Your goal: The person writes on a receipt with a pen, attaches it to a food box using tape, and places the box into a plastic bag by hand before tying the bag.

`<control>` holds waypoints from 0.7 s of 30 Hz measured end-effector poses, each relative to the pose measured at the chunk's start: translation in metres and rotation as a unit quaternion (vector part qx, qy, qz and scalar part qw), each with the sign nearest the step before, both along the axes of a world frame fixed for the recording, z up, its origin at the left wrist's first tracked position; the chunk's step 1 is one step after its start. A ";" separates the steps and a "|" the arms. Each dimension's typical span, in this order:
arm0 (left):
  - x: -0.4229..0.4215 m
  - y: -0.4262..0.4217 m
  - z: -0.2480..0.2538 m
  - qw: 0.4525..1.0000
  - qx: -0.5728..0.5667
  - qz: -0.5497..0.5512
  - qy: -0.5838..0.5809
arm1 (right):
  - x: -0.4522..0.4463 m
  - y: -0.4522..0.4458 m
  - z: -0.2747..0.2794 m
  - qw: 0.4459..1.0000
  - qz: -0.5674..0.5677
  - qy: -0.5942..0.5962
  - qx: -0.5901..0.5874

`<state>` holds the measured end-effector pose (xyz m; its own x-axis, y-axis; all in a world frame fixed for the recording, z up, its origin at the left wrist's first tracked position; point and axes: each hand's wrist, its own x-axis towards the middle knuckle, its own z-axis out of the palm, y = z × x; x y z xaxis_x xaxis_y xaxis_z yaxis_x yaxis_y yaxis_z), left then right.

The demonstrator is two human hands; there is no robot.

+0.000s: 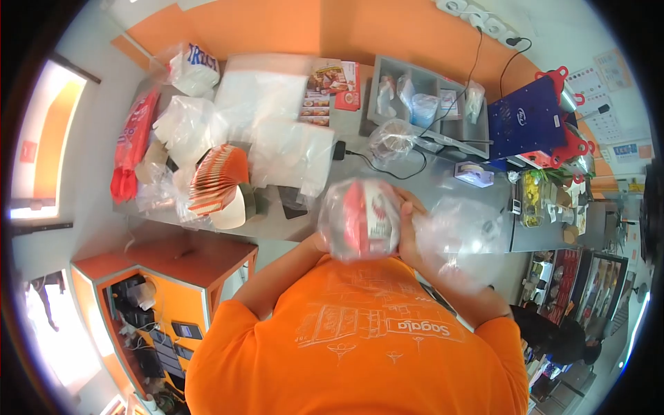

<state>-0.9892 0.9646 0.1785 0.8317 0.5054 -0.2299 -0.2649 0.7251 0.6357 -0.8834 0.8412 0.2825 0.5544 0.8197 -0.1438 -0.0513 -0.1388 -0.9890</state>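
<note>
A clear plastic-wrapped package [361, 219] with red and white printed items inside is held up in front of my orange shirt, over the counter's front edge. My right hand [408, 220] lies against the package's right side, its fingers curved round it. The package hides most of my left hand [320, 242], which is at its left edge; its fingers cannot be seen. Just right of my right hand is a blurred clear plastic bag [462, 238]. A dark phone [293, 202] rests on the counter to the left of the package.
On the grey counter [443, 181], plastic bags [290, 152] and a fanned stack of orange-and-white packets [220, 178] are at left. A grey divided tray [453, 133], black cable [387, 171], tape dispenser [474, 174] and blue rack [523, 121] stand at right. A person in black [553, 335] is at lower right.
</note>
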 end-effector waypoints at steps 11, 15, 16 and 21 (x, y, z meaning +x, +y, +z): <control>0.010 0.013 0.019 1.000 0.007 -0.002 -0.016 | 0.029 0.017 0.014 0.797 0.212 -0.563 0.064; 0.008 -0.002 0.030 0.999 -0.003 0.017 -0.040 | 0.020 0.004 -0.009 0.957 0.069 -0.278 0.049; 0.007 -0.010 0.035 0.998 -0.007 0.024 -0.051 | 0.009 0.000 -0.015 0.987 -0.008 -0.157 0.023; 0.012 -0.030 0.063 0.992 -0.022 0.033 -0.121 | -0.003 0.003 -0.059 0.981 -0.024 -0.177 -0.075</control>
<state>-0.9773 0.9351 0.2419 0.8307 0.5544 -0.0506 -0.4538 0.7270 0.5154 -0.8866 0.8441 0.2239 0.6292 0.7754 -0.0534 0.2806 -0.2907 -0.9148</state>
